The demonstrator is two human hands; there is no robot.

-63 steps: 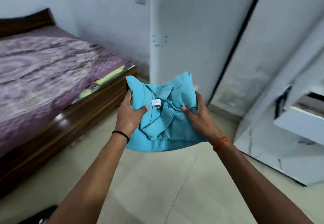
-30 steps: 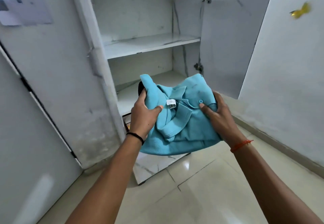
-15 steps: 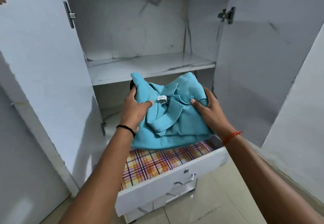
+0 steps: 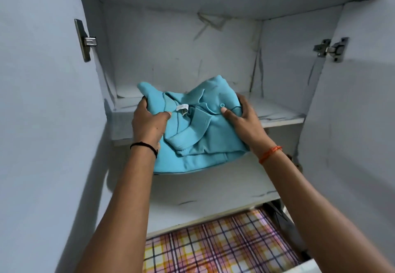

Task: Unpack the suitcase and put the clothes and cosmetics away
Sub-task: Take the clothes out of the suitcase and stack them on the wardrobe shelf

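Both hands, left hand [image 4: 149,123] and right hand [image 4: 245,121], clamp a folded turquoise polo shirt [image 4: 198,127] at the front edge of the bare white cupboard shelf [image 4: 277,116].

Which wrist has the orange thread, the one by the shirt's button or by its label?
The right hand, with its thumb by the teal shirt's button. The left hand, by the label, wears a black band.

1. Both arms are stretched forward and up from the lower corners of the view, bare to the elbow.
2. The left hand [image 4: 149,123] is closed in a grip on the left side of the blue shirt [image 4: 198,131], with the thumb laid on top and the fingers curled behind.
3. The right hand [image 4: 245,121] is closed on the right side, the thumb pressed on top.
4. A black band is worn on the left wrist, an orange thread on the right wrist.
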